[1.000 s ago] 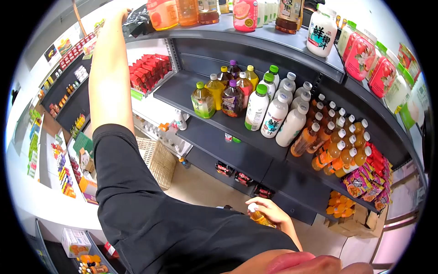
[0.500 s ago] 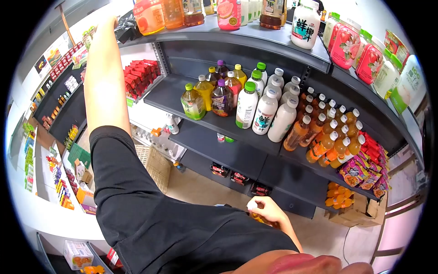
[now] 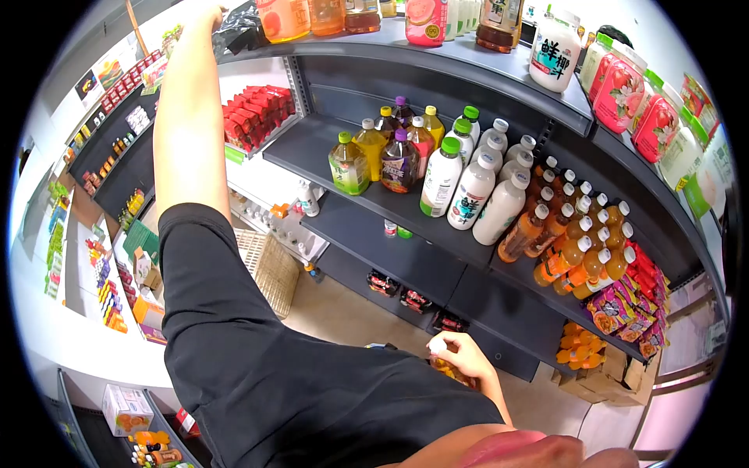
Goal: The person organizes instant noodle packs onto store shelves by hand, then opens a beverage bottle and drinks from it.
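Observation:
My left arm is stretched up at the left, and my left hand [image 3: 201, 11] is at the top edge of the view, partly cut off. It is right beside a crumpled black plastic bag [image 3: 239, 28] at the end of the top shelf; its fingers do not show well enough to tell their grip. Low in front of my body, my right hand [image 3: 465, 357] is closed around a bottle [image 3: 448, 370] with a white cap and amber contents. My hand and black shirt hide much of that bottle.
The grey shelf [image 3: 335, 48] carries large drink bottles along its front. Below stand juice bottles, white coconut drink bottles [image 3: 473, 195], orange drink bottles [image 3: 563, 259] and purple snack packs [image 3: 616, 306]. A wicker basket [image 3: 273, 273] and cardboard box [image 3: 624, 382] stand on the floor.
The view has shifted a little, so the shelves sit further right and slightly lower. My left hand stays by the black bag, and my right hand still holds the bottle.

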`<state>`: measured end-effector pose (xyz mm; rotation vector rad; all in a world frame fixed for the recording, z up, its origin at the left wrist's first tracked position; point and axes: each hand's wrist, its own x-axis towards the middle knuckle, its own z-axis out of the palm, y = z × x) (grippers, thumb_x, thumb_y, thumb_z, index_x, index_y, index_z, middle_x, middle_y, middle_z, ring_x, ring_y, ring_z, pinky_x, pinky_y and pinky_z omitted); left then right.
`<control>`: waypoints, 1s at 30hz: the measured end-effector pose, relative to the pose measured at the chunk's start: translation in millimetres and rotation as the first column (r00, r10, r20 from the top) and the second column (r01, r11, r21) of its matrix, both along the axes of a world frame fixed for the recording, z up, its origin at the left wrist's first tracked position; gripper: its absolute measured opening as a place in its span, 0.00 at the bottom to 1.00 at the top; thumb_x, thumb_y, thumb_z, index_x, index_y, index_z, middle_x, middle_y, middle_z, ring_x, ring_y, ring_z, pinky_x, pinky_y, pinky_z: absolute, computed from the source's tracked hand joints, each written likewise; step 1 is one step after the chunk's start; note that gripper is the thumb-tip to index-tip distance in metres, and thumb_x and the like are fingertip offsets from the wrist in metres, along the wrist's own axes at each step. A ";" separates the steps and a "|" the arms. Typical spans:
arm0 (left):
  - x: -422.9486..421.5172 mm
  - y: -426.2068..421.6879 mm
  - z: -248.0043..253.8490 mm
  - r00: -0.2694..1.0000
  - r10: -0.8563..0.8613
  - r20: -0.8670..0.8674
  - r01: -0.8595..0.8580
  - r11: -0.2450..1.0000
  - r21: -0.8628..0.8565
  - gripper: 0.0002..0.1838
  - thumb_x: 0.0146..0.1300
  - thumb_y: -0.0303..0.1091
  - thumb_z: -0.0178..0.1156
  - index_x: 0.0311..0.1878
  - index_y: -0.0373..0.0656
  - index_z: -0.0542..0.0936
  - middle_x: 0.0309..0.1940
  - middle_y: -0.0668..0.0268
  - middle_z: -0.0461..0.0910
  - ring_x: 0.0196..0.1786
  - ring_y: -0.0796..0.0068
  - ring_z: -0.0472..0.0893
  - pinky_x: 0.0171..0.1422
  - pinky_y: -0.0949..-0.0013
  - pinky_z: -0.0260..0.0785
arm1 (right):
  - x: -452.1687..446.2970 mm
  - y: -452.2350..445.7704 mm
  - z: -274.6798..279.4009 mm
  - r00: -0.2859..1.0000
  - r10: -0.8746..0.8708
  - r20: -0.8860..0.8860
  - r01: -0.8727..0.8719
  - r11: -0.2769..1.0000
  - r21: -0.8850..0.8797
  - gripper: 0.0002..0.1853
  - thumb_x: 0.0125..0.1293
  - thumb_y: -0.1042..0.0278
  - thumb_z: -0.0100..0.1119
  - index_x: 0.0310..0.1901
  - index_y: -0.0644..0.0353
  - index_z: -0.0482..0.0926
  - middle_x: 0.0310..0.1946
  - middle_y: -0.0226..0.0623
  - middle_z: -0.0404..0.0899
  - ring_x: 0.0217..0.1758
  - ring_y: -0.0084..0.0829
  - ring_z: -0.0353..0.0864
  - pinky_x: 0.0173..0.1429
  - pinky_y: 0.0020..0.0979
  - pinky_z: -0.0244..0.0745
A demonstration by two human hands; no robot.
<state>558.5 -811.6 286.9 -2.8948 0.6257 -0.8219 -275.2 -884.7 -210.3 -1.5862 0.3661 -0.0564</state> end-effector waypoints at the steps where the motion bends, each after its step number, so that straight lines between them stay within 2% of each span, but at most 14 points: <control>1: -2.8 -0.5 -0.5 1.000 -0.009 0.008 0.009 1.000 -0.013 0.28 0.56 0.24 0.59 0.63 0.52 0.85 0.60 0.56 0.86 0.63 0.51 0.84 0.67 0.44 0.73 | 1.5 -2.0 0.4 1.000 0.008 0.024 -0.007 0.998 -0.058 0.09 0.69 0.71 0.67 0.46 0.66 0.84 0.38 0.31 0.86 0.41 0.21 0.82 0.51 0.29 0.78; 4: 15.9 -1.5 1.9 0.999 -0.037 0.015 0.038 0.999 -0.037 0.30 0.55 0.22 0.59 0.64 0.51 0.84 0.58 0.54 0.86 0.61 0.51 0.85 0.67 0.47 0.74 | 3.7 2.8 9.0 1.000 0.012 -0.025 -0.010 0.998 0.062 0.09 0.70 0.70 0.67 0.46 0.66 0.84 0.37 0.30 0.85 0.42 0.21 0.82 0.51 0.29 0.78; 8: 60.3 -3.7 3.4 0.996 -0.081 0.032 0.084 0.994 -0.072 0.33 0.52 0.19 0.59 0.65 0.50 0.83 0.57 0.52 0.87 0.59 0.50 0.86 0.65 0.51 0.76 | 4.3 5.7 4.1 1.000 0.019 -0.016 -0.018 0.999 0.049 0.09 0.70 0.70 0.67 0.46 0.65 0.83 0.37 0.30 0.85 0.41 0.21 0.82 0.50 0.29 0.78; 10: 69.9 -5.1 8.9 0.996 -0.068 0.061 0.071 0.997 -0.035 0.33 0.55 0.19 0.59 0.67 0.51 0.82 0.58 0.52 0.86 0.60 0.51 0.85 0.67 0.51 0.75 | 2.7 8.2 4.2 1.000 0.008 -0.021 -0.006 0.995 0.096 0.09 0.71 0.69 0.68 0.46 0.65 0.83 0.37 0.30 0.85 0.41 0.21 0.82 0.49 0.29 0.78; 12: 86.7 0.4 10.3 0.994 -0.064 0.089 0.064 0.998 -0.004 0.34 0.57 0.18 0.58 0.68 0.52 0.81 0.60 0.51 0.85 0.61 0.51 0.85 0.68 0.52 0.75 | 1.6 11.6 2.2 1.000 -0.012 -0.001 0.012 0.999 0.035 0.09 0.71 0.69 0.67 0.46 0.65 0.83 0.36 0.30 0.85 0.40 0.21 0.82 0.48 0.29 0.78; 13: 85.8 -4.4 11.2 0.993 -0.060 0.105 0.060 0.998 0.004 0.34 0.58 0.18 0.58 0.69 0.53 0.81 0.60 0.51 0.84 0.62 0.51 0.84 0.69 0.52 0.75 | 1.8 11.0 2.6 1.000 -0.020 0.009 0.021 1.000 -0.002 0.09 0.71 0.68 0.67 0.46 0.65 0.83 0.36 0.31 0.84 0.39 0.21 0.82 0.48 0.29 0.78; 16: -9.9 5.1 2.9 0.980 -0.091 0.179 0.105 0.992 -0.072 0.31 0.61 0.22 0.60 0.69 0.54 0.81 0.62 0.51 0.84 0.64 0.50 0.83 0.71 0.51 0.73 | 0.6 13.5 4.7 1.000 -0.010 -0.027 0.013 0.993 0.115 0.09 0.72 0.68 0.67 0.46 0.65 0.83 0.35 0.31 0.84 0.38 0.22 0.82 0.47 0.29 0.78; 19: -63.7 4.3 3.4 0.996 -0.018 0.092 0.042 0.963 -0.267 0.28 0.64 0.29 0.59 0.69 0.56 0.80 0.63 0.51 0.83 0.65 0.50 0.83 0.71 0.50 0.72 | 0.0 14.9 -0.3 1.000 -0.009 0.022 0.008 0.998 0.068 0.09 0.72 0.69 0.66 0.46 0.66 0.82 0.34 0.31 0.84 0.37 0.22 0.82 0.47 0.29 0.78; 22: -70.3 0.3 10.5 0.997 0.061 0.039 -0.053 0.980 -0.193 0.29 0.63 0.31 0.58 0.69 0.58 0.81 0.64 0.51 0.82 0.67 0.52 0.81 0.71 0.50 0.71 | -1.5 17.3 2.3 1.000 -0.029 -0.005 0.029 0.992 0.123 0.08 0.73 0.69 0.66 0.45 0.66 0.82 0.34 0.31 0.83 0.37 0.23 0.82 0.46 0.29 0.78; 25: -20.0 -1.8 15.6 1.000 -0.014 -0.005 0.013 0.991 -0.136 0.31 0.60 0.28 0.56 0.68 0.56 0.82 0.65 0.50 0.82 0.69 0.52 0.80 0.73 0.52 0.70 | -2.5 17.8 -0.3 1.000 -0.024 0.004 0.023 0.987 0.158 0.08 0.73 0.69 0.66 0.46 0.65 0.82 0.34 0.32 0.83 0.37 0.23 0.82 0.46 0.29 0.78; 28: -35.3 -3.8 10.8 0.978 -0.149 0.147 0.197 0.893 -0.404 0.32 0.58 0.26 0.55 0.67 0.56 0.83 0.65 0.49 0.81 0.69 0.52 0.80 0.73 0.53 0.69 | -3.0 17.9 1.4 1.000 -0.031 -0.004 0.031 0.989 0.142 0.08 0.73 0.69 0.66 0.46 0.66 0.82 0.34 0.32 0.84 0.37 0.23 0.82 0.46 0.29 0.78; 30: -29.4 -11.3 14.5 0.984 -0.140 0.107 0.159 0.968 -0.195 0.32 0.58 0.25 0.54 0.68 0.56 0.82 0.65 0.49 0.81 0.68 0.53 0.81 0.72 0.53 0.70 | -1.7 16.8 -2.0 0.999 -0.036 0.001 0.035 0.994 0.103 0.08 0.73 0.69 0.66 0.46 0.66 0.82 0.34 0.32 0.83 0.37 0.23 0.82 0.46 0.29 0.78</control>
